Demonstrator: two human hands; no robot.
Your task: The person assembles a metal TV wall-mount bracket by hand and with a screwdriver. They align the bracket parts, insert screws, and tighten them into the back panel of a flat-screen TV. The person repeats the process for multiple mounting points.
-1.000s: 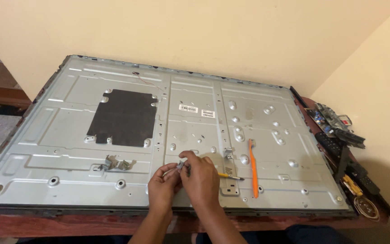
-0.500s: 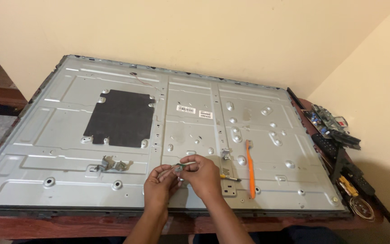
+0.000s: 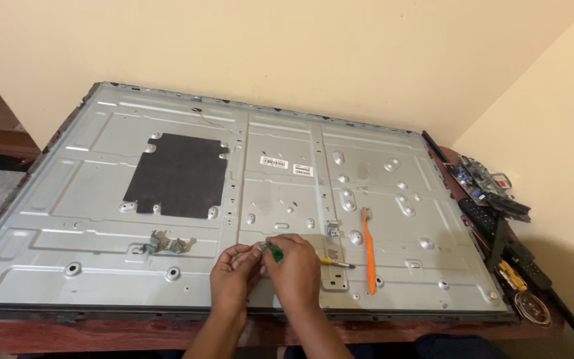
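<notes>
A large grey metal back panel [image 3: 101, 199] of a flat screen lies face down on a reddish wooden bench [image 3: 68, 336], covering nearly all of it. On the panel's left half sits a black rectangular pad [image 3: 177, 174], and nearer the front edge a small bent metal bracket [image 3: 164, 244] lies loose. Two white barcode stickers [image 3: 287, 166] sit near the middle.

At the front centre the two hands meet over the panel. The left hand [image 3: 232, 278] has its fingers [image 3: 246, 255] curled narrow, pinching a small metal part [image 3: 261, 247] at their tips. The right hand [image 3: 297, 272] touches it from the other side, its fingers closed around a green-handled screwdriver [image 3: 275, 252]; only the top of the handle shows above the hand.

Just right of the right hand a small yellow-handled tool [image 3: 335, 263] lies flat on the panel, and beside that an orange toothbrush [image 3: 368, 249] lies lengthwise, pointing from front to back.

Along the bench's right edge, off the panel, lie a green circuit board [image 3: 473, 178], black remote controls [image 3: 483, 216] and a round clear lid [image 3: 531, 307].
</notes>
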